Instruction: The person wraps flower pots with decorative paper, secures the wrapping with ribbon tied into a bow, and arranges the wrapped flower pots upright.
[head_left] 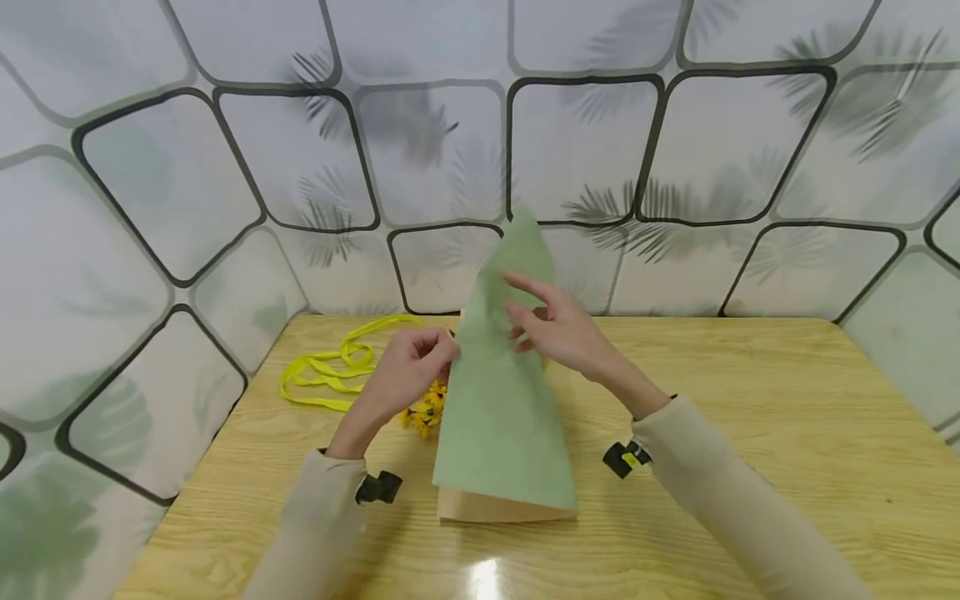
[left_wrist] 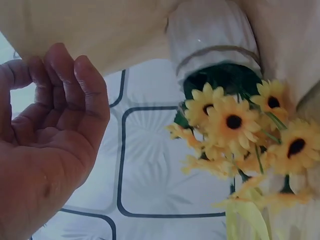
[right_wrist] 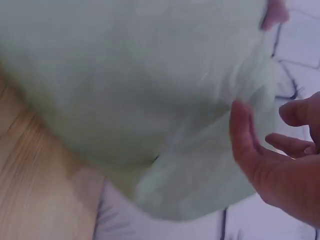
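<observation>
1. Since the green paper (head_left: 502,425) bows and creases, it should handle as light, pliable and easily torn; its edges seem the safest hold.
2. It rises over the counter (head_left: 720,417), between both hands.
3. The left hand's (head_left: 405,365) grip pinches its left edge; the right hand (head_left: 564,332) holds nothing, index finger extended.
4. Nearby: yellow-petalled flowers (left_wrist: 233,122), flat yellow ribbon (left_wrist: 243,215).

Cannot see all yellow flowers (head_left: 425,411), covered toward three o'clock by green paper (head_left: 502,417). Cannot trace yellow ribbon (head_left: 360,362) behind the left hand (head_left: 405,367).
</observation>
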